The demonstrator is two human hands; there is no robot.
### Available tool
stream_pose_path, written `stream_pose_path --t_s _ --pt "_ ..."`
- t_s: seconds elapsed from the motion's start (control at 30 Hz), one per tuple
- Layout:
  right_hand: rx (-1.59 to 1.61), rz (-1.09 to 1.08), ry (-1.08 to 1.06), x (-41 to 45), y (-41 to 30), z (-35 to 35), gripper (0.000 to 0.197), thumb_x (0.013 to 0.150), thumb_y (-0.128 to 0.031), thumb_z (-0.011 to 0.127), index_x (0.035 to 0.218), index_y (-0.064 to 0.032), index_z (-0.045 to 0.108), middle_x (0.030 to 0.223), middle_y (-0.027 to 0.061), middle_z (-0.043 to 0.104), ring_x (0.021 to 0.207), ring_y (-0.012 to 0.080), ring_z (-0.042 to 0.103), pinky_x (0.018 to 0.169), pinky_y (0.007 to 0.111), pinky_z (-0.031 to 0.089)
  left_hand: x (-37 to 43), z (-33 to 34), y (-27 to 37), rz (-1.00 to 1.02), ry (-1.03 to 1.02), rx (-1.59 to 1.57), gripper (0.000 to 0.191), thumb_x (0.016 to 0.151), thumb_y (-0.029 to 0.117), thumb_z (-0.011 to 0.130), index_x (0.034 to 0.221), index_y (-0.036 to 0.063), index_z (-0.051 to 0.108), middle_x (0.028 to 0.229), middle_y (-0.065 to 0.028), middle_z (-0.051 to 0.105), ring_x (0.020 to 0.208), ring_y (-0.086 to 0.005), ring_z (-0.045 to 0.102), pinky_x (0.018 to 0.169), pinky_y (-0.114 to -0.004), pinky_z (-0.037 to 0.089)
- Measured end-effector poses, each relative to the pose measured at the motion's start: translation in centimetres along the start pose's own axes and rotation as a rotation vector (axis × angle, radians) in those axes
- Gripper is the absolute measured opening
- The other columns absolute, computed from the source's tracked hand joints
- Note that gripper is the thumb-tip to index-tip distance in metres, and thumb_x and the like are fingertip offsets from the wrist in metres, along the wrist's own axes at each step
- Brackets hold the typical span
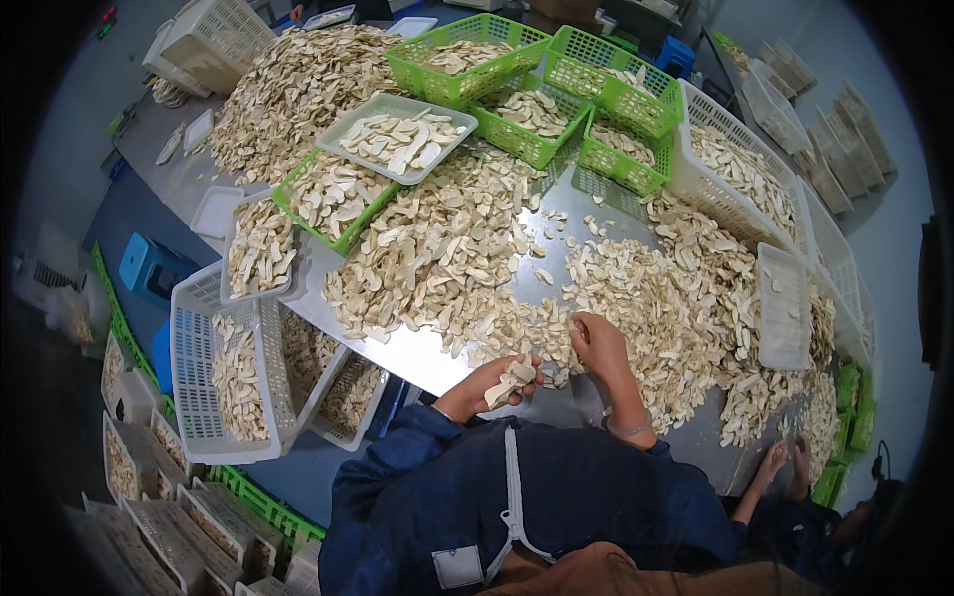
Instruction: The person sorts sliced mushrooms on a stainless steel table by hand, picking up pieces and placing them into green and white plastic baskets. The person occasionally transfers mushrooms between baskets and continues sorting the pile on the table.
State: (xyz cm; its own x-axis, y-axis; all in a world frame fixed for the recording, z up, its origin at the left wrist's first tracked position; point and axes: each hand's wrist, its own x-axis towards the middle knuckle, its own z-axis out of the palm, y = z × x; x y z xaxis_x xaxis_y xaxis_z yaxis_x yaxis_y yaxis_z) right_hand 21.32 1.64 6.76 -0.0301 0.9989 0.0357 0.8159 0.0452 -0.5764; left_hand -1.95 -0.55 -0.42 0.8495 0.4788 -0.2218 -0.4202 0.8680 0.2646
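Note:
My left hand [477,389] is palm up near the table's front edge, its fingers curled around several pale dried slices [510,383], perhaps mushroom. To its right, my right hand [602,347] reaches down at the near edge of the loose slices. Its fingertips are bent together, and whether a slice is between them is hidden. A broad heap of larger slices [425,246] spreads ahead of my left hand. Smaller pieces lie in another heap [633,298] beyond and beside my right hand. Both heaps rest on a shiny metal table [317,307].
Green baskets [440,88] and a white tray of slices [402,175] stand behind the heaps. White crates [734,216] line the right side. A white basket [223,445] sits at the table's left edge. Another person's hands [775,458] are at lower right; a shallow tray [782,335] lies nearby.

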Motion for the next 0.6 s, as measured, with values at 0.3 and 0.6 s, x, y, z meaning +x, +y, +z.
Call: stream_pose_path --t_s 0.3,0.6 --pt "0.127 -0.052 0.069 -0.2 1.2 0.5 0.024 0.082 -0.007 0.059 0.104 -0.0023 0.066 0.092 0.0180 0.065 0.080 0.0332 0.064 0.073 0.040 0.051 0.1 -0.1 0.0 -0.004 0.013 0.023 0.035 0.103 0.038 0.041 0.120 0.0085 0.050 0.103 -0.0110 0.060 0.076 -0.0179 0.061 0.049 -0.023 0.051" --pt "0.095 -0.017 0.039 -0.2 0.8 0.3 0.020 0.082 -0.009 0.061 0.101 -0.0021 0.065 0.087 0.0181 0.063 0.078 0.0334 0.063 0.071 0.039 0.050 0.0 0.2 0.1 -0.006 0.021 0.033 0.034 0.103 0.038 0.042 0.120 0.0092 0.050 0.102 -0.0097 0.060 0.077 -0.0162 0.060 0.049 -0.022 0.050"
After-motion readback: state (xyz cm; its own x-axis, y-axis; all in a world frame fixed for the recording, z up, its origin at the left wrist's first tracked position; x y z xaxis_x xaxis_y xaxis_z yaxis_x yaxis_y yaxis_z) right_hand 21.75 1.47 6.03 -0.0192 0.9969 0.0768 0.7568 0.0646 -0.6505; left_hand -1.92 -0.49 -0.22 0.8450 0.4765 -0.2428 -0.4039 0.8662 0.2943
